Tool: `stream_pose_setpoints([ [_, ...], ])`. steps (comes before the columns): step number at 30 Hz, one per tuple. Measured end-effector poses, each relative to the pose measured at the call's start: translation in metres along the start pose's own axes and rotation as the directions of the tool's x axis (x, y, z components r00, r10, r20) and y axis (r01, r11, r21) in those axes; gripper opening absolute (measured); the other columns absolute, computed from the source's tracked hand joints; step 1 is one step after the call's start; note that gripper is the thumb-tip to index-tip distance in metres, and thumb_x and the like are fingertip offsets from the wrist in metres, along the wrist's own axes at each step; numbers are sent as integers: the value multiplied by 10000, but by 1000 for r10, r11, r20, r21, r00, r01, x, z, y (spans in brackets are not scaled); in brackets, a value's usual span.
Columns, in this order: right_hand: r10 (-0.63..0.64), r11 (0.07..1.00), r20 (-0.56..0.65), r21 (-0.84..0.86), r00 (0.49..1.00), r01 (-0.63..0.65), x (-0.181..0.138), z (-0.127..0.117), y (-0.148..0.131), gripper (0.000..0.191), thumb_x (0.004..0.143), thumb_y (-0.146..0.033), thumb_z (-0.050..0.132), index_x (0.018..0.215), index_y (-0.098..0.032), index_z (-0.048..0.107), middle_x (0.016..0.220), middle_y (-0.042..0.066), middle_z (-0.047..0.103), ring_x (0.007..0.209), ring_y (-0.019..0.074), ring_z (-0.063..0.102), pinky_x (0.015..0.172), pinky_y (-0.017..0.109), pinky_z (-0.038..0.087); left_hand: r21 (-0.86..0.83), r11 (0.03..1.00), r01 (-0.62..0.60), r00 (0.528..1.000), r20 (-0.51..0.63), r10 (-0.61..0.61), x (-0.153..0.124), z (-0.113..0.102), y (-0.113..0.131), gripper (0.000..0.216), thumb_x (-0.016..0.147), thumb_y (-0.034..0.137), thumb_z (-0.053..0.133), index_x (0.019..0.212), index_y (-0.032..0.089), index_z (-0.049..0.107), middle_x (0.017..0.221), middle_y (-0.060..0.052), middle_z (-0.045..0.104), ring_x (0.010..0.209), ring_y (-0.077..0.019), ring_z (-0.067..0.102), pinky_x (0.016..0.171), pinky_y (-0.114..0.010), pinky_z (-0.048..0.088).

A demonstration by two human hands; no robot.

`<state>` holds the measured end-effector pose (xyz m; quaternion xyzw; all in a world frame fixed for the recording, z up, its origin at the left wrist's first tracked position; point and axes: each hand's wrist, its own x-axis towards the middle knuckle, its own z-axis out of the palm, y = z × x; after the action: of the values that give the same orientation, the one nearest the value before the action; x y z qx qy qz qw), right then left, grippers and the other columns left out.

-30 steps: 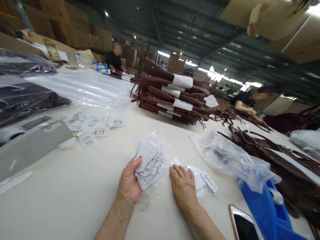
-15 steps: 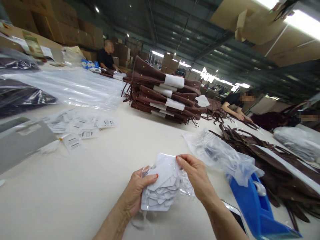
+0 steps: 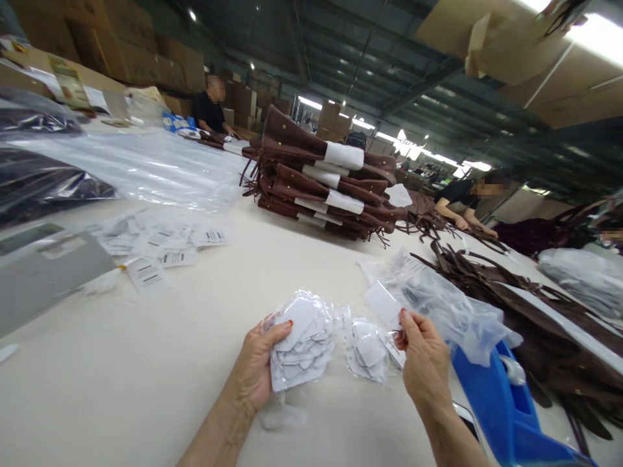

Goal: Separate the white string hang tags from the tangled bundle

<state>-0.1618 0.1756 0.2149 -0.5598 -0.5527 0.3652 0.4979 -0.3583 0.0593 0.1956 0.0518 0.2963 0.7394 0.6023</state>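
Left hand (image 3: 257,370) grips a clear plastic packet of white paper tags (image 3: 302,340), thumb across the front of the stack, fingers behind it; packet held just above the cream table (image 3: 121,376), near the front edge. Right hand (image 3: 424,363) pinches a single white tag (image 3: 384,303) between thumb and fingertips, raised just right of the packet and apart from it. Between the two hands lies a second, smaller clear packet of tags (image 3: 368,349) on the table surface (whether the right hand's lower fingers touch it cannot be told).

Surroundings: a crumpled clear bag with printed items (image 3: 438,305) sits just behind the right hand, draped onto a blue plastic tape dispenser (image 3: 506,408) at the lower right. Loose barcode labels (image 3: 156,246) are scattered on the table to the left, beside a grey sheet (image 3: 43,279). A stack of brown leather bags with white paper wraps (image 3: 321,181) stands mid-table; brown straps (image 3: 491,279) lie to the right. Clear plastic sheeting (image 3: 141,168) covers the far left. Two other persons work at the far side, one at left rear (image 3: 209,110), one at right (image 3: 462,198).
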Motion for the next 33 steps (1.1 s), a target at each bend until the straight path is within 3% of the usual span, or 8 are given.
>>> stream_pose_setpoints([
  [3, -166, 923, 64, -341, 984, 178, 3, -12, 16, 384, 719, -528, 513, 802, -163, 599, 774, 69, 612, 759, 232, 552, 661, 366, 428, -8, 1000, -21, 1000, 10, 21, -1, 1, 1, 321, 668, 99, 624, 985, 92, 573, 736, -98, 702, 696, -229, 658, 662, -353, 537],
  [5, -359, 817, 126, -436, 925, 377, -6, -10, 10, 391, 749, -504, 484, 877, -156, 608, 977, 122, 598, 978, 278, 502, 838, 444, 386, 17, 1000, -12, 999, 36, 11, -2, 2, -2, 317, 660, 100, 637, 970, 90, 575, 748, -101, 699, 670, -214, 653, 632, -327, 534],
  [8, -504, 736, 343, -309, 793, 602, -31, 5, -19, 315, 803, -373, 489, 1058, -203, 559, 1147, 99, 524, 1101, 231, 439, 953, 425, 336, 92, 996, 13, 996, 83, -21, -5, 5, -9, 293, 657, 112, 649, 941, 83, 585, 728, -95, 688, 594, -176, 630, 565, -277, 513],
  [12, -401, 706, 672, -206, 622, 678, -53, 26, -51, 481, 714, -288, 620, 1178, -272, 494, 1236, 67, 460, 1144, 245, 396, 952, 414, 346, 205, 978, 38, 986, 150, -69, -6, 4, -13, 194, 684, 139, 639, 866, 88, 592, 695, -71, 662, 578, -152, 604, 570, -269, 492],
  [17, -139, 869, 664, -274, 735, 411, -52, 33, -43, 313, 663, -294, 662, 948, -208, 565, 845, 18, 580, 777, 174, 521, 716, 310, 425, 210, 975, 72, 987, 127, -100, -4, -1, -14, 147, 693, 203, 656, 763, 108, 567, 637, -14, 594, 560, -104, 553, 552, -227, 454],
  [21, 11, 972, 594, -196, 805, 131, -50, 40, -25, 225, 694, -374, 616, 677, -191, 486, 554, -56, 430, 521, 99, 392, 478, 223, 312, 211, 975, 66, 985, 145, -98, -3, -2, -15, 188, 676, 225, 675, 784, 107, 576, 658, -28, 598, 593, -104, 547, 567, -218, 444],
  [25, 47, 996, 507, -92, 861, 0, -52, 45, -13, 295, 728, -434, 563, 622, -190, 435, 513, -67, 367, 483, 83, 318, 437, 216, 240, 295, 954, 55, 976, 186, -113, -6, 1, -16, 371, 551, 139, 743, 885, 103, 584, 742, -64, 632, 656, -157, 578, 615, -266, 462],
  [33, 46, 990, 620, -131, 783, 46, -51, 38, -14, 258, 613, -361, 693, 736, -179, 557, 611, -43, 470, 561, 103, 399, 501, 224, 312, 373, 924, 84, 986, 104, -132, -9, 6, -14, 417, 473, 108, 735, 861, 108, 582, 674, -39, 612, 610, -192, 583, 572, -306, 463],
])
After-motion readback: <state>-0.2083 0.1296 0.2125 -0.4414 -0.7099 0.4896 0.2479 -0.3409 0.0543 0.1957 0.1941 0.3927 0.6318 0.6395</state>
